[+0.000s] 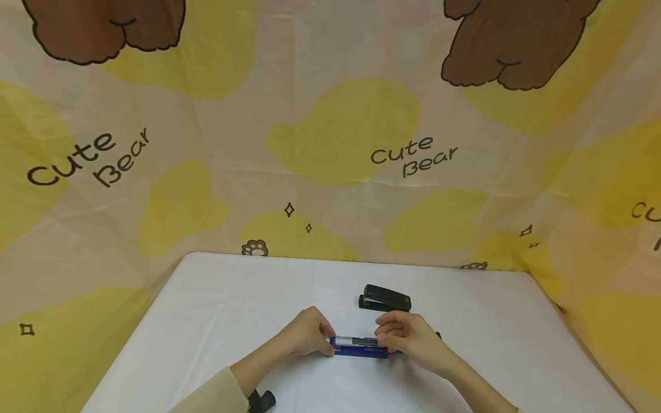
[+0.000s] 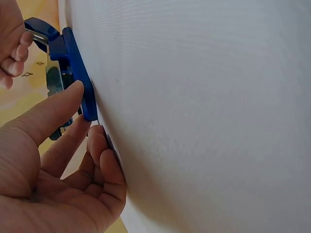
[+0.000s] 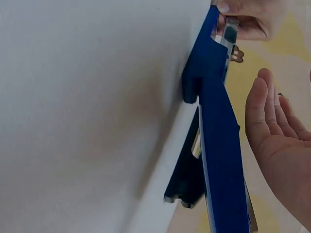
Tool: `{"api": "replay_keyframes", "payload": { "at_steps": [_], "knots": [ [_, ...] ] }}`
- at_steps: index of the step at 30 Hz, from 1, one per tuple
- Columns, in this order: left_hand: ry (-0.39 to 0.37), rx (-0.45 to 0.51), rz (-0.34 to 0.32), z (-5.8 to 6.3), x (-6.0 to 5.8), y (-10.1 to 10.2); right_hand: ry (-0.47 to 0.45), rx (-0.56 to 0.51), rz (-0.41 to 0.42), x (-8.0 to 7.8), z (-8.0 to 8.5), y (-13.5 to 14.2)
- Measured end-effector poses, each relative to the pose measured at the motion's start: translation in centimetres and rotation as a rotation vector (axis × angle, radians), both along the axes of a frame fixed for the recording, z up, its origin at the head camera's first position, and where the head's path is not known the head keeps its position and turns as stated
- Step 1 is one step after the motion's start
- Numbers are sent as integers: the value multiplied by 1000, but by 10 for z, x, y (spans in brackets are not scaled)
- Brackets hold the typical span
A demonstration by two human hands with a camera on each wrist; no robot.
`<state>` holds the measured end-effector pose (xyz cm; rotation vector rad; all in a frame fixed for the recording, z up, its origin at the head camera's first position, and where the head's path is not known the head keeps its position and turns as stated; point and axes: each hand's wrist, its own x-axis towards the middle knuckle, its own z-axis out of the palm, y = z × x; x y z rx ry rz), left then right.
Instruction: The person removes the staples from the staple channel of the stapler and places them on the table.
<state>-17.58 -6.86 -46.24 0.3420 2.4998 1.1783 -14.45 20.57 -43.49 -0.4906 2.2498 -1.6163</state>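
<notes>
A blue stapler [image 1: 361,351] lies on the white table, its top arm [image 3: 223,160] swung far back and its metal staple channel [image 1: 343,341] exposed. My left hand [image 1: 310,331] pinches the left end of the base between thumb and index finger, as the left wrist view shows [image 2: 80,97]. Its other fingers curl near the tabletop. Over the stapler's right part hovers my right hand [image 1: 417,341]. In the right wrist view its fingers [image 3: 260,99] look extended, with a gap between them and the blue arm. The head view hides part of the stapler behind this hand.
Just behind stands a black stapler [image 1: 384,298]. A black object [image 1: 261,401] shows partly beside the left sleeve, its kind unclear. Beyond the right wrist a small black tip [image 1: 438,335] peeks out. A bear-patterned curtain [image 1: 335,132] borders the table.
</notes>
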Motion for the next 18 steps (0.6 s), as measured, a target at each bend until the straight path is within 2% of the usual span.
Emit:
{"api": "replay_keyframes", "payload": {
  "at_steps": [4, 11, 18],
  "knots": [
    [-9, -1, -1, -1, 0, 0, -42, -20, -5, 2, -6, -9],
    [-5, 6, -12, -2, -1, -1, -86, 29, -9, 3, -16, -22],
    [-11, 3, -13, -4, -3, -2, -139, 28, 10, 2, -25, -31]
  ]
}}
